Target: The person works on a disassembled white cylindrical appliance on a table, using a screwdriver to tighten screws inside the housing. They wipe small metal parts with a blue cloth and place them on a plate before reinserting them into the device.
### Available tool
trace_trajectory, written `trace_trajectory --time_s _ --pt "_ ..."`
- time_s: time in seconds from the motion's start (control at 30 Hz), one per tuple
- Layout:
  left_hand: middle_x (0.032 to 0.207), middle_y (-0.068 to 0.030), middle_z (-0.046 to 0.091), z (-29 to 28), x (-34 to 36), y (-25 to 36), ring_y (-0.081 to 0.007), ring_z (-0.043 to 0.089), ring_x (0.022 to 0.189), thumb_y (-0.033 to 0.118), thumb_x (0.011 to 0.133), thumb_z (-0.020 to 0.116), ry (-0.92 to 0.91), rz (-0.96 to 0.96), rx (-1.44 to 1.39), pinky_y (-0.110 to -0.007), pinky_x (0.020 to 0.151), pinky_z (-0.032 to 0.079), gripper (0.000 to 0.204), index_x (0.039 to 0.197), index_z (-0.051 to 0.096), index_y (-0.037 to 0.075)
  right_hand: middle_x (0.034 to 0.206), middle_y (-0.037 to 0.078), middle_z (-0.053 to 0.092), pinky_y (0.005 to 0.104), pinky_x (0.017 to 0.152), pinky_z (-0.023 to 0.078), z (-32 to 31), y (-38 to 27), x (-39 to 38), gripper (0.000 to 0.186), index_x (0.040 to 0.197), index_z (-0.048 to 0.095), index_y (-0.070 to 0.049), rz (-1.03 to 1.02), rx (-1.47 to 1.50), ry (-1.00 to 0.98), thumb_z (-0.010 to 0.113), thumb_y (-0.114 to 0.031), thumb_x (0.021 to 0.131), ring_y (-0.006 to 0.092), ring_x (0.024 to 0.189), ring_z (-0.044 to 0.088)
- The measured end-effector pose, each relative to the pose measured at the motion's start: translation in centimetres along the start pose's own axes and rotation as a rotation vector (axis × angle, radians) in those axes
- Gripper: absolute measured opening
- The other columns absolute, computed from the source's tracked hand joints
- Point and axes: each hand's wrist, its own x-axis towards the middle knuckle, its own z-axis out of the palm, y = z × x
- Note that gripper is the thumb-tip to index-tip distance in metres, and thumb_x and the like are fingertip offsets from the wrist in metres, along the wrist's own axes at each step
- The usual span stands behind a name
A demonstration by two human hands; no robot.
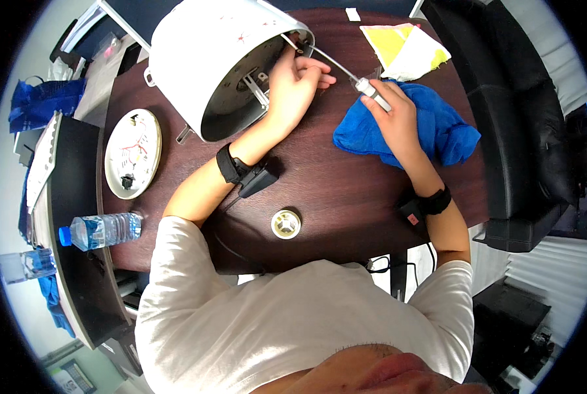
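Note:
A white metal shell of an appliance (191,52), round like a pot, lies tilted on the table with its open end facing me. Metal brackets show inside it. My left hand (293,85) reaches in at the right side of the rim. Its thumb and index finger close at a small part there, mostly hidden; the other fingers stretch outward. My right hand (395,118) grips a screwdriver (375,95) by its white and grey handle. The long shaft runs up-left to the rim, its tip close to my left fingertips. Under my right wrist lies a blue cloth (438,125).
A white dish (157,154) with wires and small parts stands at left, near a water bottle (109,231). A round white piece (285,224) sits at the near middle. Behind the blue cloth is a yellow-and-white cloth (411,56). A black sofa (503,118) borders the right side.

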Motion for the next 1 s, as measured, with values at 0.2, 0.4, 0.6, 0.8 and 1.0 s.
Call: trace_trajectory --time_s 0.2,0.4,0.6,0.8,1.0 --pt "0.09 -0.0173 0.065 -0.4 -0.4 0.1 -0.0258 0.07 0.078 -0.007 0.091 0.041 -0.035 0.002 0.1 -0.031 0.072 0.058 0.071 0.15 0.001 -0.004 0.09 0.014 0.063 0.0296 0.066 0.049 0.0 -0.4 -1.1 0.033 0.11 0.062 0.008 0.09 0.19 -0.072 0.07 -0.013 0.085 0.0209 0.078 0.062" --pt "0.082 -0.0176 0.065 -0.4 -0.3 0.5 -0.0252 0.069 0.071 -0.008 0.088 0.039 -0.085 -0.057 0.149 -0.03 0.065 0.058 0.073 0.15 0.001 -0.003 0.083 0.006 0.059 0.0198 0.048 0.037 -1.3 -0.7 -0.4 0.027 0.108 0.063 0.002 0.662 0.743 -0.423 0.062 -0.021 0.094 0.0068 0.067 0.052" --pt "0.081 -0.0183 0.065 -0.5 -0.3 1.0 -0.0241 0.068 0.067 -0.008 0.086 0.038 -0.119 -0.098 0.16 -0.03 0.061 0.057 0.075 0.151 0.003 -0.001 0.076 0.001 0.053 0.0168 0.046 0.032 -1.6 -1.8 -0.7 0.028 0.107 0.061 0.001 0.926 1.191 -0.417 0.054 -0.024 0.099 0.0033 0.062 0.047" --pt "0.08 -0.0178 0.065 -0.7 -0.1 1.3 -0.0234 0.068 0.066 -0.006 0.085 0.037 -0.159 -0.164 0.197 -0.029 0.059 0.057 0.075 0.151 0.002 -0.002 0.094 0.015 0.063 0.0353 0.063 0.05 -1.0 -1.7 -1.2 0.031 0.109 0.058 -0.001 0.286 0.109 -0.2 0.069 -0.019 0.087 0.0249 0.076 0.064" --pt "0.078 -0.0174 0.064 -0.7 -0.2 1.3 -0.0227 0.067 0.063 -0.006 0.084 0.038 -0.151 -0.141 0.19 -0.029 0.058 0.056 0.076 0.151 0.002 -0.003 0.092 0.018 0.062 0.0401 0.072 0.05 -0.7 -1.0 -1.6 0.026 0.099 0.056 0.0 0.038 -0.005 -0.046 0.071 -0.014 0.084 0.0339 0.084 0.063"
